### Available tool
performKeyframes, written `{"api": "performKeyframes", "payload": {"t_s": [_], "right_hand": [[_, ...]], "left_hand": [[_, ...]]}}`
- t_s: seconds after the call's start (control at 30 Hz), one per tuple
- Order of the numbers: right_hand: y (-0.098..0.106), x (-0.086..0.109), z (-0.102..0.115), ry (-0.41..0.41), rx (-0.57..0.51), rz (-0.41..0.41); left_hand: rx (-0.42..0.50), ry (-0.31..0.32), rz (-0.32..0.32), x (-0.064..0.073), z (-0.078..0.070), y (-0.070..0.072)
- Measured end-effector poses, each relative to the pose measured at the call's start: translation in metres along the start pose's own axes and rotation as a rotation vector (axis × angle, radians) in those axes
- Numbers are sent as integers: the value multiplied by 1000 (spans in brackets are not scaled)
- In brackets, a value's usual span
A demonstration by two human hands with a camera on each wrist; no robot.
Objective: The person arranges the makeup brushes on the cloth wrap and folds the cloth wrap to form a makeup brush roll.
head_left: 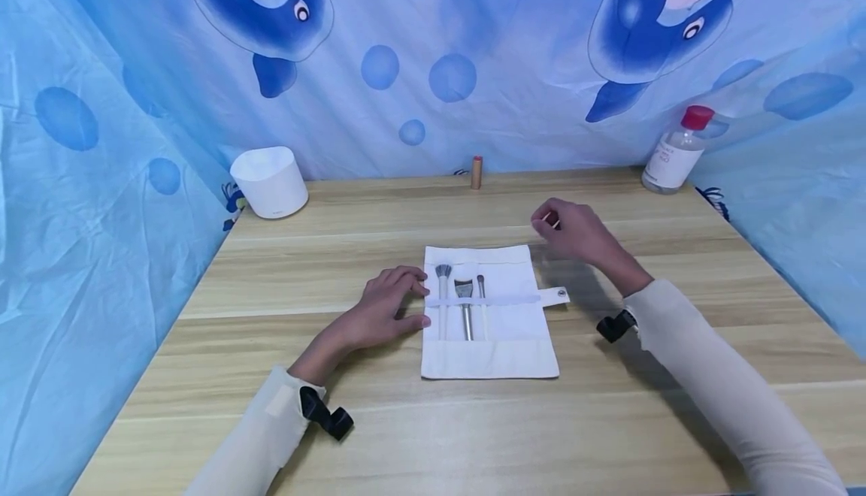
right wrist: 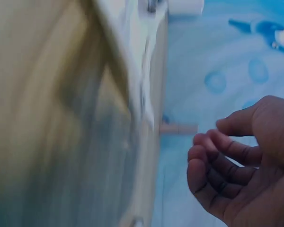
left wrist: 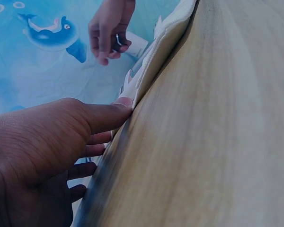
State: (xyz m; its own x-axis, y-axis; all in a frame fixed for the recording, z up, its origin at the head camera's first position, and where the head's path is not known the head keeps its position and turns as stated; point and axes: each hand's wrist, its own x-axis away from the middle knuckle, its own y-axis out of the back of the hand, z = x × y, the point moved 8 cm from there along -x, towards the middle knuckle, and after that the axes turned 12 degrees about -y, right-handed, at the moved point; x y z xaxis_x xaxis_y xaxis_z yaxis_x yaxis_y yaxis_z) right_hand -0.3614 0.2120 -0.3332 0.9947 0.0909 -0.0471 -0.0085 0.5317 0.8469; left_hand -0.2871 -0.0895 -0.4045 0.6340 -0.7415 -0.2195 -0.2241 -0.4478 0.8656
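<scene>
My two hands are over one table (head_left: 271,285). One white pouch (head_left: 490,361) lies spread flat between them, with three brushes (head_left: 467,316) under one band (head_left: 514,300) and one tab (head_left: 553,296) at its right edge. My left hand (head_left: 382,306), fingers relaxed and thumb apart, touches the pouch's left edge. My right hand (head_left: 575,233) hangs loosely curled near its upper right corner, thumb just off the fingertips, holding nothing. Behind stand one white cup (head_left: 271,188), one tube (head_left: 476,173) and one red-capped bottle (head_left: 672,161).
</scene>
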Motion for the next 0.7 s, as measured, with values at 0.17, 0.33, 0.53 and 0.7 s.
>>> {"api": "performKeyframes", "payload": {"t_s": [0.17,0.33,0.53,0.7], "right_hand": [[13,-9,-29,-100,154,-47],[17,-14,-52,-175,248,-42],[8,-16,-64,-238,355,9],[1,-18,-68,-264,367,13]], "left_hand": [[6,-1,-1,1,0,1],[4,-5,-1,0,0,1],[8,-11,-7,0,-1,2],[11,-5,-3,2,-1,3]]}}
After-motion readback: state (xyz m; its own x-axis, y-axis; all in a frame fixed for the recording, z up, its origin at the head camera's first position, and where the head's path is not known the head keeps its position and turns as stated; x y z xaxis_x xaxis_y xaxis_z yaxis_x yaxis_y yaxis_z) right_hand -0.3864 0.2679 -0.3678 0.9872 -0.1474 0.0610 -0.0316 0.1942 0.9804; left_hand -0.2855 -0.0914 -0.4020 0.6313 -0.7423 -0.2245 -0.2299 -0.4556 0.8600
